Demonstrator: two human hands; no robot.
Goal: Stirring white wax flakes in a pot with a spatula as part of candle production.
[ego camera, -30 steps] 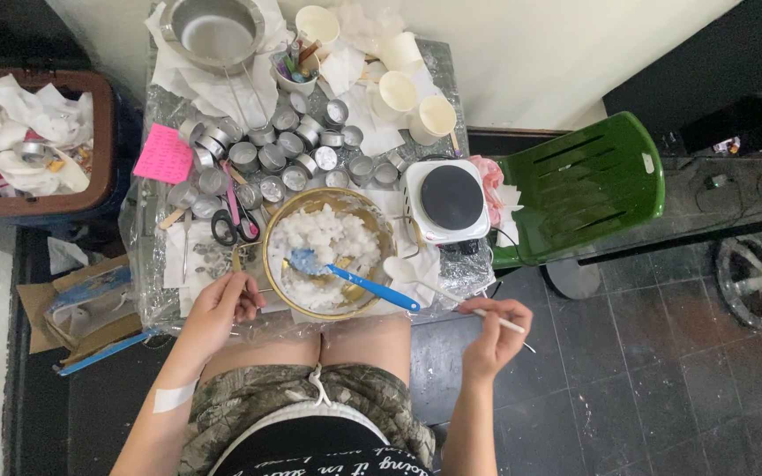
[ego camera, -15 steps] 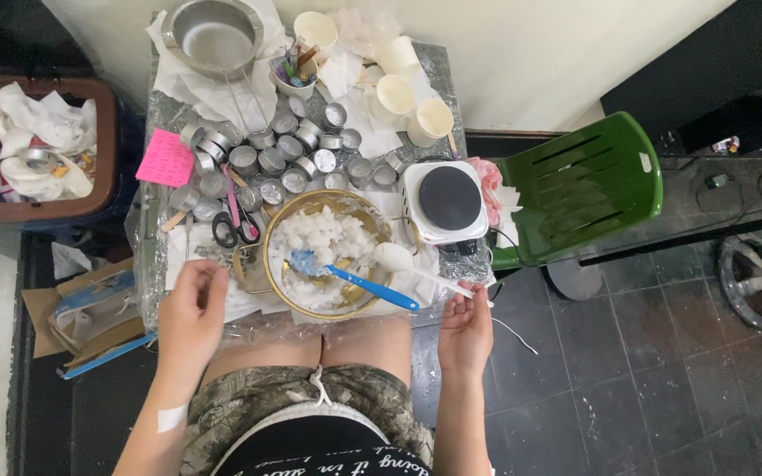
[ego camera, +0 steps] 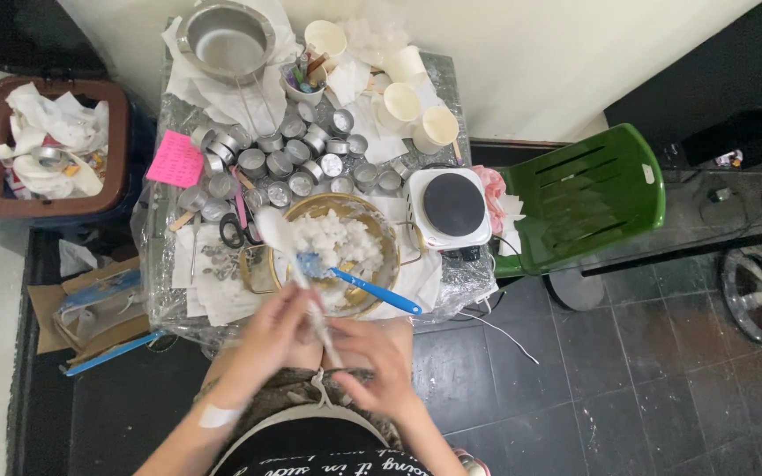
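Note:
My left hand (ego camera: 268, 339) and my right hand (ego camera: 379, 360) meet at the table's near edge, over my lap. Both close on the handle of a long white spoon (ego camera: 280, 238). Its head points up and to the left, over the rim of the golden bowl (ego camera: 390, 264). The bowl holds white wax-like chunks (ego camera: 337, 240) and a blue spatula (ego camera: 374, 291), whose handle sticks out to the lower right. The hands are motion-blurred, so the exact grip is unclear.
Several small metal tins (ego camera: 284, 163), scissors (ego camera: 233, 231), a pink note pad (ego camera: 175, 160), paper cups (ego camera: 416, 110) and a steel pot (ego camera: 225, 37) crowd the table. A hotplate (ego camera: 451, 207) stands right of the bowl. A green chair (ego camera: 584, 198) is further right and a bin (ego camera: 41, 150) is to the left.
Both hands left the table edge and came together at the middle. They now hold a white spoon that was not in hand before. The view has shifted slightly.

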